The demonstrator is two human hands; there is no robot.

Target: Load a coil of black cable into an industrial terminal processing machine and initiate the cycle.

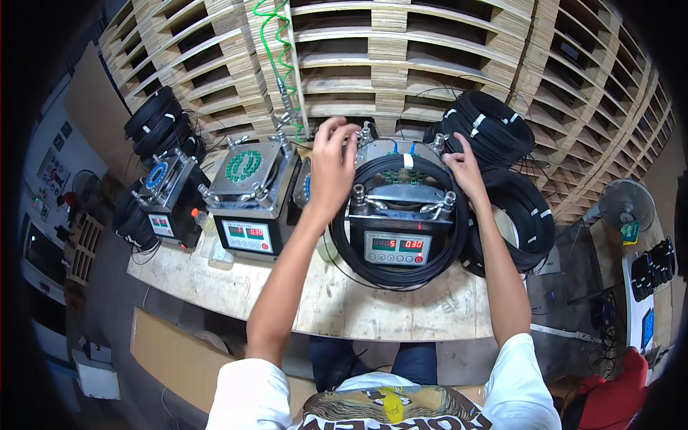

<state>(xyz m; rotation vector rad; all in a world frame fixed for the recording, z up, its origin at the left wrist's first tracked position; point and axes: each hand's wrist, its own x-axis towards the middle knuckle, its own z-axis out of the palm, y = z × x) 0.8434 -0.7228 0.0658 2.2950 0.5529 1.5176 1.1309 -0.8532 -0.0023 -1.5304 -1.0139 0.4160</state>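
Beside the black cable coil, the left hand and right hand have bent, parted fingers.

Head-worn fisheye looks down and forward; the workbench lies near.

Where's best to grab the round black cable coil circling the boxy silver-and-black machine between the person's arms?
I'd take the round black cable coil by its left and right sides, coming from outside: there its strands bow out beyond the boxy silver-and-black machine. Opposite grips should help keep its ring shape.
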